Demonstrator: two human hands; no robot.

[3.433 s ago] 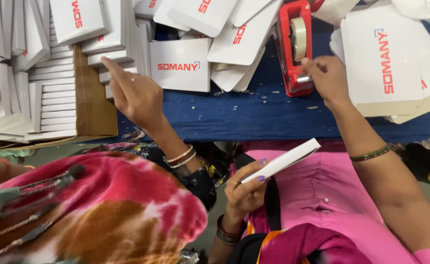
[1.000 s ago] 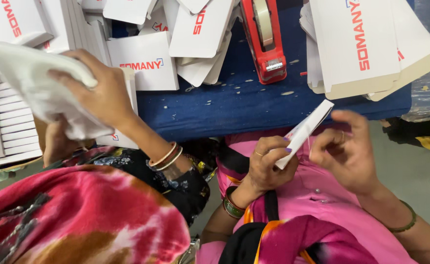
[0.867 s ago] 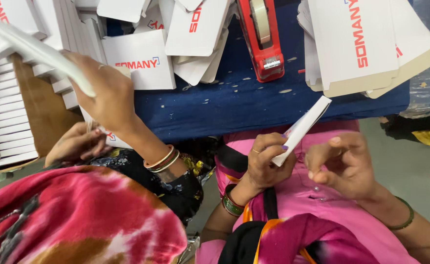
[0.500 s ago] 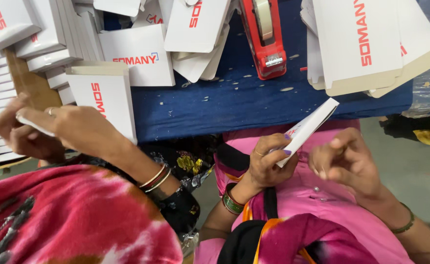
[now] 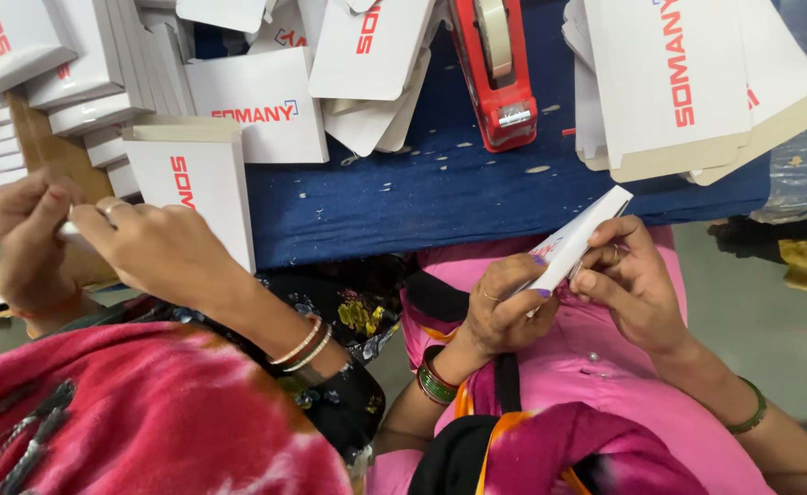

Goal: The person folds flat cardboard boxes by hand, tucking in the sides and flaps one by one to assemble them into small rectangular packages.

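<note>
Blue cloth-covered table (image 5: pixel 394 197) up top; both arms bent over the pink lap, left hand (image 5: pixel 504 307) and right hand (image 5: pixel 628 280) pinched shut around a flat white cardboard box (image 5: pixel 580 236), tilted.

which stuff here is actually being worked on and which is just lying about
In hand:
- small white box, held by left hand and right hand

Lying about:
- red tape dispenser
- flat white cartons
- blue table cover

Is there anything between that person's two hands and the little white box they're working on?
Nothing visible is. The left hand and the right hand both grip the flat white carton directly, over the lap, just below the edge of the blue table.
</note>
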